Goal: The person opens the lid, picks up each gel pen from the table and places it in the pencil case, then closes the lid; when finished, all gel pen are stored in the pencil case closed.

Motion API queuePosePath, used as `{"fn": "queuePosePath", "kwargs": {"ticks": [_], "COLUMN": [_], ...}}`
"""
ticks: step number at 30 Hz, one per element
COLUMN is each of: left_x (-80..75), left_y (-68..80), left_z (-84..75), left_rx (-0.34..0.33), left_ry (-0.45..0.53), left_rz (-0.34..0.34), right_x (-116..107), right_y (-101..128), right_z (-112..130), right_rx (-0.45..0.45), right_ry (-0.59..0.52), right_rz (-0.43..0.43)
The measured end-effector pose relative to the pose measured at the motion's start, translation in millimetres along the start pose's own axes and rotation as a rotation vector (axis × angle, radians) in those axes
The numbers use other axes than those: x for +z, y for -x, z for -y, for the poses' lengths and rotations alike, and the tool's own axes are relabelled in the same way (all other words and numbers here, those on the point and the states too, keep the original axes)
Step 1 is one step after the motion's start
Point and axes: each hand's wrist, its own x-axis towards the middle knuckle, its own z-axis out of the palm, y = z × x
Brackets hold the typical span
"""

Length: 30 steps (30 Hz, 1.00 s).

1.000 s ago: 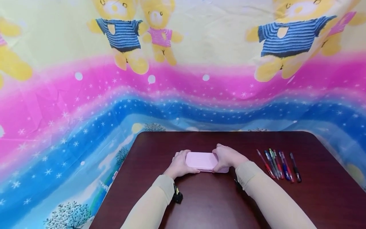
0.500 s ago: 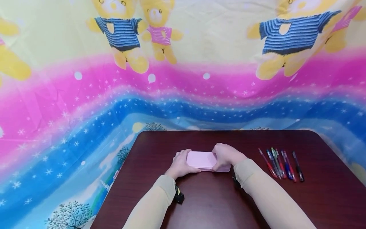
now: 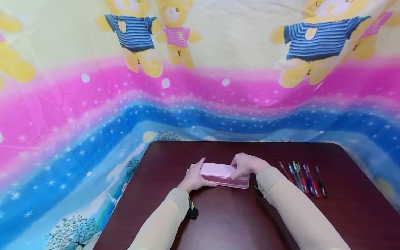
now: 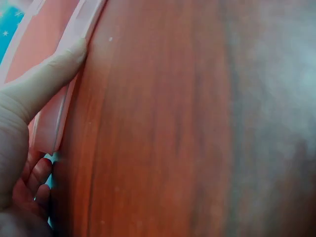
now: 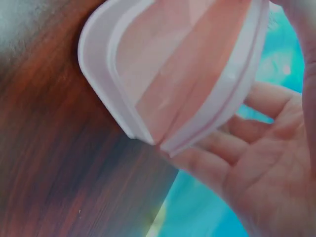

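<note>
A pink pencil case (image 3: 217, 169) lies on the dark wooden table, its lid partly raised along the front with a gap over the base. My left hand (image 3: 194, 177) grips the left end, thumb along the base's front edge and fingers round the far side. At the right end, my right hand (image 3: 248, 165) holds the lid. The right wrist view shows the lid (image 5: 232, 98) tilted up from the base (image 5: 96, 54), the two meeting at the back corner, and no contents in the part seen. In the left wrist view the thumb (image 4: 52, 74) presses the rim.
Several pens (image 3: 307, 178) in red, blue, green and black lie side by side to the right of the right hand. Behind the table (image 3: 218, 222) hangs a cloth (image 3: 200, 90) printed with bears and snowflakes.
My right hand has lifted the front of the pencil case's lid, which was down before, so a gap now shows. The left hand stays at the left end, its fingers spread slightly more.
</note>
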Motion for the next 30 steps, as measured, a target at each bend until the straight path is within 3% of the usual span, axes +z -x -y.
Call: {"fn": "queuePosePath", "kwargs": {"ticks": [4,8,14,18,24,30], "left_x": [0.3,3.5,5.2,5.6,5.2,5.0], "left_y": [-0.6,-0.3,0.4,1.2,2.2,3.7], "left_z": [1.6,2.3,1.5,1.3,0.0,-0.6], "left_rx": [-0.035,-0.043,-0.024,-0.017,-0.017,-0.026], "left_ry": [0.036,0.06,0.066,0.071,0.079,0.081], "left_rz": [-0.008,-0.023,-0.062,-0.065,-0.063,-0.051], "right_x": [-0.2,7.0,15.9,20.5,27.3,33.4], "right_y": [6.4,9.9,13.6,14.4,9.8,-0.7], "right_z": [-20.1,-39.1,-56.9,-63.0,-66.6,-68.5], "right_rx": [-0.039,-0.032,0.0,0.069,0.132,0.195], "right_ry": [-0.191,-0.323,-0.418,-0.483,-0.642,-0.702], "right_rz": [-0.066,-0.211,-0.508,-0.64,-0.775,-0.842]}}
